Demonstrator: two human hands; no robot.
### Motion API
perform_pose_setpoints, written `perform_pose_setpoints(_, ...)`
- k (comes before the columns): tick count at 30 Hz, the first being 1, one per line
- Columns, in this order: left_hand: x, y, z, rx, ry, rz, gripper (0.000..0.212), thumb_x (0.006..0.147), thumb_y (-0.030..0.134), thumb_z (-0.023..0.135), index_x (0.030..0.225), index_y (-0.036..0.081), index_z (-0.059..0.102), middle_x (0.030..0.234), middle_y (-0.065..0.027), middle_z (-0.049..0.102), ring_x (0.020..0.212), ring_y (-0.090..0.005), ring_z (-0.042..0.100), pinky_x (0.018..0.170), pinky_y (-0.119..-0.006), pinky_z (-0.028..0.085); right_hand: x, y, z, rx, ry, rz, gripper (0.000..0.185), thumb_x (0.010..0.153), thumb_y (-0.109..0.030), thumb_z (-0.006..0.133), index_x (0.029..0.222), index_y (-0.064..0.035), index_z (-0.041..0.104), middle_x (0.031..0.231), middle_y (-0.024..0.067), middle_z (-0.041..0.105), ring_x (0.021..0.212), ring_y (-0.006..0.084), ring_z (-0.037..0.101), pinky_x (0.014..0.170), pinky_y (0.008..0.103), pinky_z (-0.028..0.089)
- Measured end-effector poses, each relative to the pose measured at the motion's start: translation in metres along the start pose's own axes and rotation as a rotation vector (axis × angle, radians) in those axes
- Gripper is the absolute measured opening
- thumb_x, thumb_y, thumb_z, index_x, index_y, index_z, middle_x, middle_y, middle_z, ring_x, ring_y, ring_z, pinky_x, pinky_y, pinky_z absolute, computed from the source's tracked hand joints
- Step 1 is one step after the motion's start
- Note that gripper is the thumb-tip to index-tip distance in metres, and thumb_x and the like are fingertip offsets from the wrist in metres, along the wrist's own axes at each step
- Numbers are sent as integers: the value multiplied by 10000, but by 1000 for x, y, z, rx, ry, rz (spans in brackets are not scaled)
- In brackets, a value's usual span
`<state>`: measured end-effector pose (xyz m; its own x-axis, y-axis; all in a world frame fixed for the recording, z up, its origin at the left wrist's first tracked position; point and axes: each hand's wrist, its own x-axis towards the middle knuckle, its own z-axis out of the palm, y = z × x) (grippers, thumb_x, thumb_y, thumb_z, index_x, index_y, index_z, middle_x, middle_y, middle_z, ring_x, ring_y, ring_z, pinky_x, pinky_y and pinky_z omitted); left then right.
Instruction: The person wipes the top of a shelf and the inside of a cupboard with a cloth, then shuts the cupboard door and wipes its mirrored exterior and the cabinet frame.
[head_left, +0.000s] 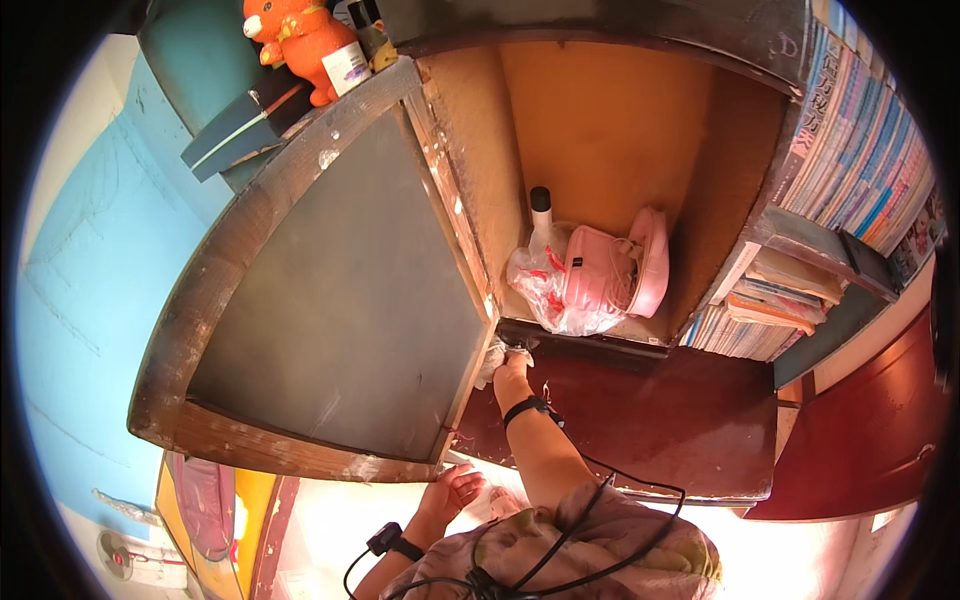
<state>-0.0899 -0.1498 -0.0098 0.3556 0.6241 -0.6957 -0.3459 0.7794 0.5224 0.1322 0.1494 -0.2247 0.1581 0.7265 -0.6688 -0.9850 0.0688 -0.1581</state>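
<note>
My right hand is closed on a pale crumpled cloth at the dark lower edge of the cabinet, over the dark red wooden top. Just below the lower edge of the open cabinet door is my left hand, empty, with its fingers loosely bent. Inside the cabinet lie a pink case with its lid raised, a clear plastic bag with red marks, and a white bottle with a black cap.
Books fill the shelf at the right, with stacked papers below. An orange bear figure and small containers stand above the door. Black cables run from my wrist straps across my clothing. A small fan is at lower left.
</note>
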Motion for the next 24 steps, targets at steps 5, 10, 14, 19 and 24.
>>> perform_pose_setpoints(5, 13, 10, 29, 41, -44, -8, 307, 1043, 263, 523, 1255, 45, 569, 1201, -151, 666, 1114, -271, 654, 947, -384, 546, -6, -46, 39, 288, -360, -14, 211, 887, -140, 557, 1058, -58, 647, 1020, 131, 700, 874, 294, 689, 787, 410, 589)
perform_pose_setpoints(10, -7, -16, -19, -140, 98, 99, 378, 1047, 302, 518, 1321, 45, 474, 1243, -176, 625, 1148, -317, 620, 1023, -444, 485, -130, 25, 61, 227, -201, 139, 123, 853, -85, 544, 942, -121, 622, 840, 62, 673, 667, 231, 648, 623, 316, 593)
perform_pose_setpoints(14, 20, 4, 23, -50, -25, 87, 381, 1052, 306, 507, 1321, 37, 474, 1238, -181, 626, 1146, -327, 620, 1009, -455, 492, -83, -52, 52, 212, -391, -62, 248, 896, -51, 504, 1103, -33, 639, 1111, 157, 681, 1031, 364, 648, 981, 484, 526)
perform_pose_setpoints(19, 7, -9, 0, -110, 65, 102, 411, 1051, 329, 507, 1338, 37, 468, 1229, -182, 631, 1141, -335, 622, 1001, -462, 496, -175, -35, 49, -96, -314, -31, 321, 795, 68, 576, 1093, -35, 636, 1074, 122, 680, 985, 330, 654, 906, 466, 542)
perform_pose_setpoints(24, 11, -6, 6, -168, -4, 82, 396, 1043, 356, 512, 1287, 46, 526, 1180, -173, 654, 1114, -331, 636, 986, -464, 504, -215, -72, 39, -364, -349, -276, 453, 731, 161, 576, 1123, -57, 639, 1058, 91, 676, 963, 266, 663, 868, 394, 561)
